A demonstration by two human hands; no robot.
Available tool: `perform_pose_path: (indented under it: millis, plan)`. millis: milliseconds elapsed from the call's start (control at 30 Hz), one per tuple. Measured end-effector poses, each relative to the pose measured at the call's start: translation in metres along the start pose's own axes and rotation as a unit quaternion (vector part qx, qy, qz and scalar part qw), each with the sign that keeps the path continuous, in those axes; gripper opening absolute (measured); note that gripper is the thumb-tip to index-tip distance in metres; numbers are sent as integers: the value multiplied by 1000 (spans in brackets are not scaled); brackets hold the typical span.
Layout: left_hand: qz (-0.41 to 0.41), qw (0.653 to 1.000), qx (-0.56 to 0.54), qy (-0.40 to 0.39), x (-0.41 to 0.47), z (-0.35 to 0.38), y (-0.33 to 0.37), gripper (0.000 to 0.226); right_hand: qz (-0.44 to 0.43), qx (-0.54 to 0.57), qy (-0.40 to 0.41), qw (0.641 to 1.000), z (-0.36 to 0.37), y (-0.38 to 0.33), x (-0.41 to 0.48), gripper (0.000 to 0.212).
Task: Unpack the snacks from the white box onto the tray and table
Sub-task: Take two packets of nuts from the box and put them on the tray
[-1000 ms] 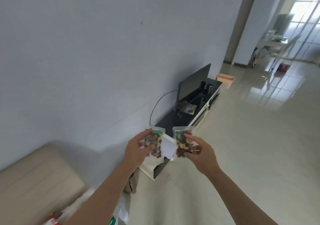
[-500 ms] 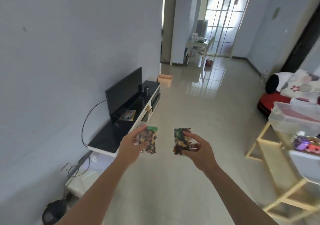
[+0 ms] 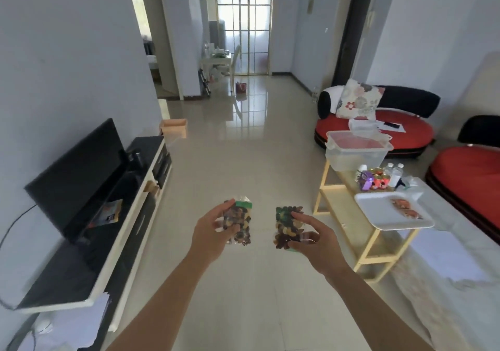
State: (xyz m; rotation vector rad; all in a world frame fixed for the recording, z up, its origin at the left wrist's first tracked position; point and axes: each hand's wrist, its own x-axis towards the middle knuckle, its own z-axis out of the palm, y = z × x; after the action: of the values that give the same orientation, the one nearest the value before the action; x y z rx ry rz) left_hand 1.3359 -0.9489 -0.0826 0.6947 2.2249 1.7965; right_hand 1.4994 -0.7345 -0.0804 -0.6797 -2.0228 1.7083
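Fingers of the left hand had kept their pinch on a clear snack packet while the view swung right. The right hand likewise pinched a second packet between thumb and fingers. Both packets were upright, apart, above the floor. Beyond them to the right, the white tray had come fully into view on the counter, with two packets already lying on it. By my judgement the carry was nearly over, with setting down next.
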Motion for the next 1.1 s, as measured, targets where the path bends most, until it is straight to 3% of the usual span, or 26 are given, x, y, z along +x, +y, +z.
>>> perform_pose_path:
  millis: [300, 633, 1100]
  plan:
    - [-1, 991, -32, -129, 124, 108, -1, 60, 44, 5, 129, 991, -73, 22, 78, 70]
    - [23, 967, -39, -253, 281, 181, 8, 58, 57, 1, 246, 968, -100, 16, 181, 71]
    - [31, 934, -19, -355, 391, 294, 5, 58, 110, 37, 348, 930, -150, 49, 272, 67]
